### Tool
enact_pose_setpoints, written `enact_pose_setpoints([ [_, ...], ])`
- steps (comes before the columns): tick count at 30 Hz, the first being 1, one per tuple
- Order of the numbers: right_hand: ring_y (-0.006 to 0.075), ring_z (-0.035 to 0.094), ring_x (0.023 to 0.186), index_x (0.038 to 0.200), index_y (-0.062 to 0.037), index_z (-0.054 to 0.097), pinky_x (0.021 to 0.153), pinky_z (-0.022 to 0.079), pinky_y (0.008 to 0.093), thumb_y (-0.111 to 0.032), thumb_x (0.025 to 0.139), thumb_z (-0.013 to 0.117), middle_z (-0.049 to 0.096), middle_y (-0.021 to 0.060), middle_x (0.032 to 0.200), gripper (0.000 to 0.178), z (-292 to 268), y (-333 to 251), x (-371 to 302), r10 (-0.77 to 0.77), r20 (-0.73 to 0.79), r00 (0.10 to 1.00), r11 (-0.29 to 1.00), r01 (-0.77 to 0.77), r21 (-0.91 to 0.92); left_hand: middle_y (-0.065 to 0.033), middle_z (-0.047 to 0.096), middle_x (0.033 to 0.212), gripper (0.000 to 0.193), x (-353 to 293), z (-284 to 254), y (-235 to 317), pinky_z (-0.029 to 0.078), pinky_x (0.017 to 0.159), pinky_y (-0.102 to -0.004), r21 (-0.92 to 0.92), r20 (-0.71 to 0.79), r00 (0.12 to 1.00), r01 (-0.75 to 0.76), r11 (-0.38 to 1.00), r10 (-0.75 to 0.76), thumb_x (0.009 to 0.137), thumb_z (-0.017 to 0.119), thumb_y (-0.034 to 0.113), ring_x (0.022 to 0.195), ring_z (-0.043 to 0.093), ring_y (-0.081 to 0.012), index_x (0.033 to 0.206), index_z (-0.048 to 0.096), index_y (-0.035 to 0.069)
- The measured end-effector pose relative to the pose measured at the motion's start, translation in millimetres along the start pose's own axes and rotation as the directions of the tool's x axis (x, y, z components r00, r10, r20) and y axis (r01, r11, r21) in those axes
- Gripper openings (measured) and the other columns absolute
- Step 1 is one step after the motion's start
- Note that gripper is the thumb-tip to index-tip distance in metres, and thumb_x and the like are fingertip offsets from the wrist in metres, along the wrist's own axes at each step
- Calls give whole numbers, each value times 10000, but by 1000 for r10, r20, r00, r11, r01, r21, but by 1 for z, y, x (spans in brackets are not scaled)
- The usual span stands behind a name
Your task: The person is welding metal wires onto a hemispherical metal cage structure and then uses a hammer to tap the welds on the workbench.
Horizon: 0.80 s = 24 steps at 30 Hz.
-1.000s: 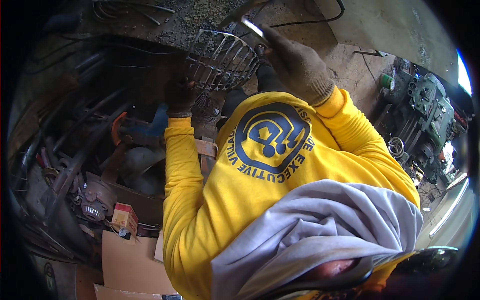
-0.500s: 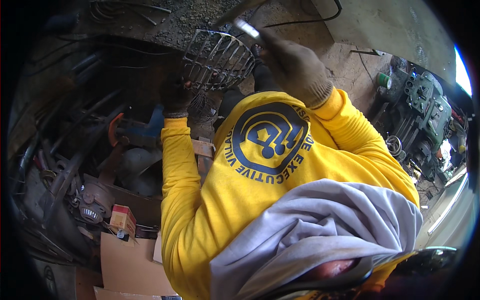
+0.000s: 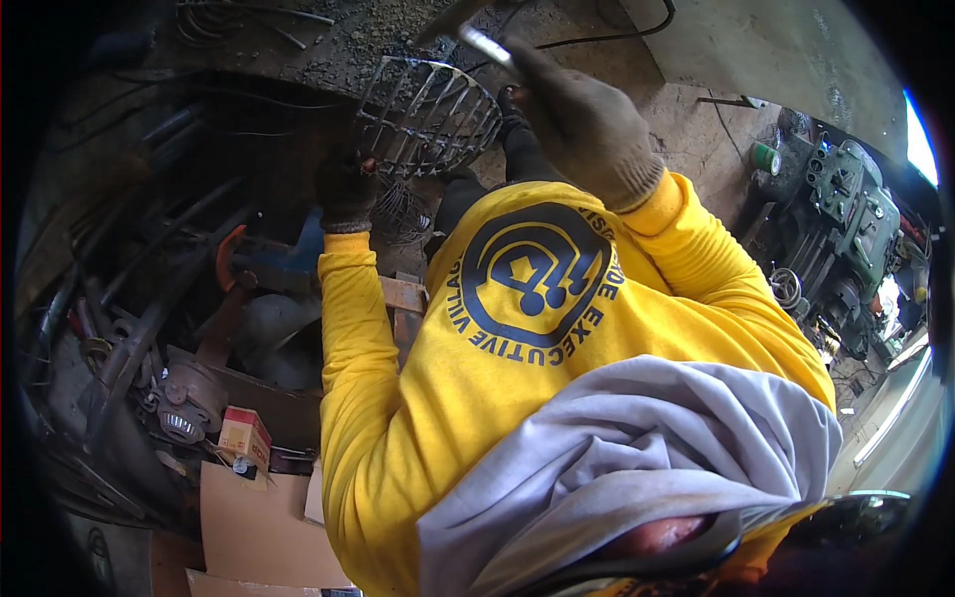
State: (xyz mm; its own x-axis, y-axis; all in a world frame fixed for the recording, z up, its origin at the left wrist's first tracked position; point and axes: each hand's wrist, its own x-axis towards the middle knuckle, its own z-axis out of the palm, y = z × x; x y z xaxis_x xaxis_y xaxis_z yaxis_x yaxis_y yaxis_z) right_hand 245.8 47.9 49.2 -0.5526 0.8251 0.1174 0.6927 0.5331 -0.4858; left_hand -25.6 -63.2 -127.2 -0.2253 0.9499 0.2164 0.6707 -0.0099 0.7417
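Note:
In a dark glove, my left hand (image 3: 344, 187) is closed on the near left edge of a curved metal grate (image 3: 430, 117) made of welded bars; shadow hides part of the fingers. My right hand (image 3: 597, 134), in a brownish work glove, is wrapped round the handle of a hammer (image 3: 486, 46). The shaft shines bright, and the dark head lies above the far edge of the grate, partly cut off by the picture's top. Whether the head touches the grate I cannot tell.
A green machine (image 3: 858, 219) with a handwheel stands at right, near a green roll (image 3: 765, 157). Metal bars and scrap crowd the left, around a motor-like housing (image 3: 189, 401). A small box (image 3: 245, 438) sits by cardboard (image 3: 264, 527). Wire (image 3: 402, 214) lies beneath the grate.
The grate and my left hand have shifted slightly left. The hammer and my right hand have moved a little up and left, both grips unchanged.

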Motion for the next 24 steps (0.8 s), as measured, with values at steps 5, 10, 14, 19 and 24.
enact_pose_setpoints([
  [5, 285, 646, 643, 1341, -162, 502, 562, 524, 375, -279, 921, 593, 649, 121, 767, 446, -4, -3, 1, 41, 28, 999, 999, -40, -24, -122, 582, 944, 559, -7, -3, -14, 419, 762, -420, 104, 147, 987, 53, 993, -68, 889, 467, 600, 870, 569, -314, 1039, 601, 79],
  [10, 285, 647, 641, 1347, -174, 496, 562, 525, 372, -280, 919, 596, 648, 117, 761, 452, -7, -6, 4, 82, 137, 987, 996, -76, -46, -132, 623, 1190, 574, -5, -2, -8, 436, 962, -420, 20, 165, 981, 97, 995, -99, 925, 440, 554, 1104, 579, -308, 1217, 604, 87],
  [14, 288, 659, 667, 1346, -172, 496, 579, 535, 368, -276, 923, 589, 658, 120, 779, 445, -2, -2, -1, 26, -58, 998, 1000, -25, 17, -103, 639, 939, 553, 0, -5, -3, 460, 777, -394, 75, 105, 994, 13, 997, -21, 882, 495, 588, 877, 610, -295, 1051, 648, 84],
  [19, 289, 673, 714, 1348, -175, 493, 595, 545, 376, -264, 930, 573, 671, 122, 813, 435, -10, -6, 2, 52, -22, 998, 999, -52, -3, -112, 653, 1106, 543, 5, -6, 4, 473, 897, -396, 60, 95, 995, -9, 998, 3, 918, 444, 550, 1021, 613, -297, 1130, 661, 99],
  [24, 288, 671, 709, 1348, -175, 494, 592, 544, 370, -258, 930, 573, 673, 124, 817, 433, -4, -5, -1, 48, 69, 996, 997, -44, -58, -75, 559, 662, 654, 8, -5, 9, 411, 574, -396, -31, -30, 999, -17, 999, 16, 809, 513, 715, 619, 564, -272, 859, 624, 73],
])
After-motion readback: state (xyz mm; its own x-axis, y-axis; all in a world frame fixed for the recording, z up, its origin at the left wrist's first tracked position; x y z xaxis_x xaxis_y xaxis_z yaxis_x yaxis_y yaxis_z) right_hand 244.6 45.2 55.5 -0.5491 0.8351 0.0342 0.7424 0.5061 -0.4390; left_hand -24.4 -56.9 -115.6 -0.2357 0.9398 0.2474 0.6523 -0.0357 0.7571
